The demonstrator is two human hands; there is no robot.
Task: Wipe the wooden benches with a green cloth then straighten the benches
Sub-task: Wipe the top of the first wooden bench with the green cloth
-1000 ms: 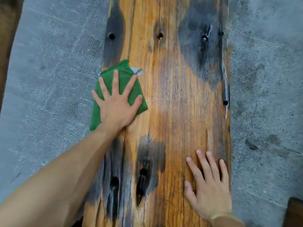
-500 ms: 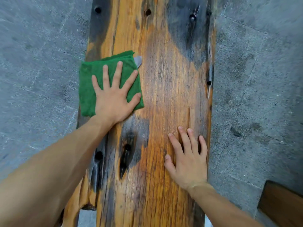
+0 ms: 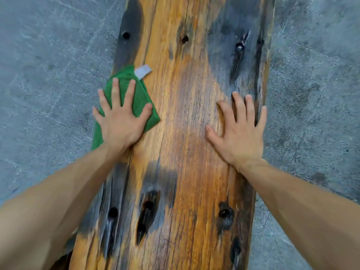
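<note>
With our left hand (image 3: 121, 123) spread flat on the green cloth (image 3: 136, 98) at the desk's (image 3: 187, 133) left edge and our right hand (image 3: 239, 133) open, bracing bare wood, we should press evenly and follow the grain.

Worn wooden bench (image 3: 187, 133) on grey floor (image 3: 48, 75) — green cloth (image 3: 142, 96), perhaps folded, at its left edge.

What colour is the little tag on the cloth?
Pale grey-white, on the tag at the green cloth's far corner, head view.
</note>
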